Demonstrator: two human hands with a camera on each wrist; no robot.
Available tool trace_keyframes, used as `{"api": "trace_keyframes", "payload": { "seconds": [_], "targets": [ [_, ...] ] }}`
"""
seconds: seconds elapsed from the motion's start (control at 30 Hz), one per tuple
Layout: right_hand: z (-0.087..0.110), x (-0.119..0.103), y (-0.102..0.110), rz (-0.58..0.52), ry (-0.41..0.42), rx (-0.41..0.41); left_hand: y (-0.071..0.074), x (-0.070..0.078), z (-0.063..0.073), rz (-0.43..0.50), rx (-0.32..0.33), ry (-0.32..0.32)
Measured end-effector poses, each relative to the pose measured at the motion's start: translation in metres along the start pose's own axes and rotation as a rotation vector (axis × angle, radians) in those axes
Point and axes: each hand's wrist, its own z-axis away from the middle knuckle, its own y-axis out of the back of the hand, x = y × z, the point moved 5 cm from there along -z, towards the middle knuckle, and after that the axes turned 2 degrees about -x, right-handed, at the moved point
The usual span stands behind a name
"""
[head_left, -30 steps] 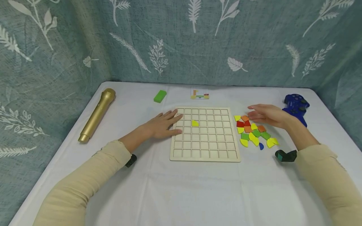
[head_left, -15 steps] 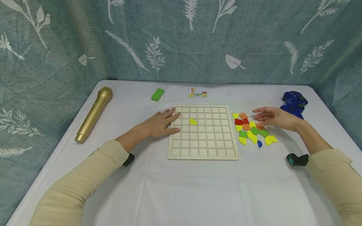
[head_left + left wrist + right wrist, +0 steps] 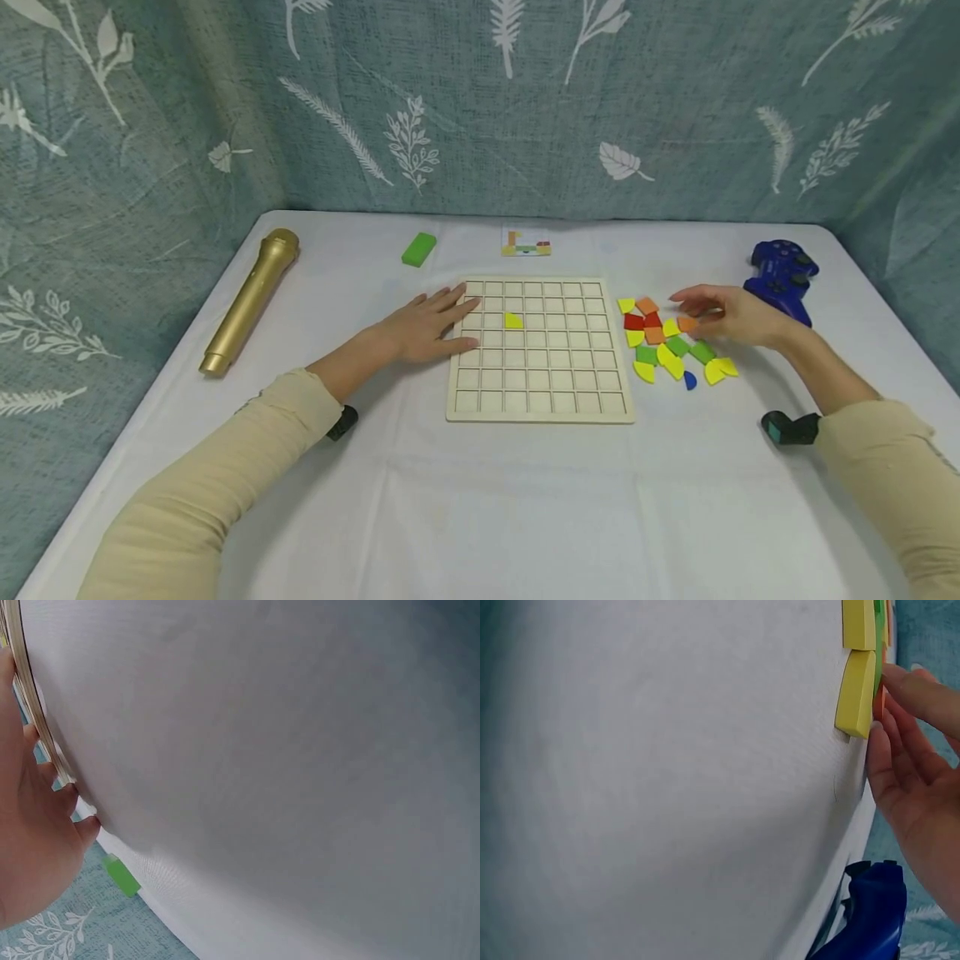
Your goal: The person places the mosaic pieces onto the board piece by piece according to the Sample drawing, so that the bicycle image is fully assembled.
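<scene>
My left hand lies spread over the left edge of a wooden grid board, thumb and fingertips resting on its squares. One yellow quarter-round piece sits in a cell of the board. To the right of the board, my right hand pinches an orange square piece between thumb and fingers, at the edge of the loose pieces. Around it lie yellow rounded pieces, green pieces, red pieces and a blue half-round. In the right wrist view, yellow pieces stand near the fingertips.
A small pattern card lies behind the board, with a green block to its left. A gold microphone lies at far left. Just behind my right hand is a blue game controller. A patterned curtain hangs at the back.
My right hand first shifted right over the loose pieces, then its fingers closed on the orange square, which has moved slightly away from the green piece. The left hand stays on the board.
</scene>
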Motion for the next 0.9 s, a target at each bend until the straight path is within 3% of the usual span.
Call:
{"api": "trace_keyframes", "payload": {
  "seconds": [0.27, 0.9],
  "targets": [
    [-0.0014, -0.0051, 0.0004, 0.045, 0.007, 0.039, -0.0002, 0.0001, 0.0007, -0.003, 0.004, -0.001],
    [-0.0017, -0.0009, 0.0008, 0.024, -0.062, 0.009, -0.0011, -0.0004, 0.0000, -0.011, 0.010, 0.004]
  ]
}}
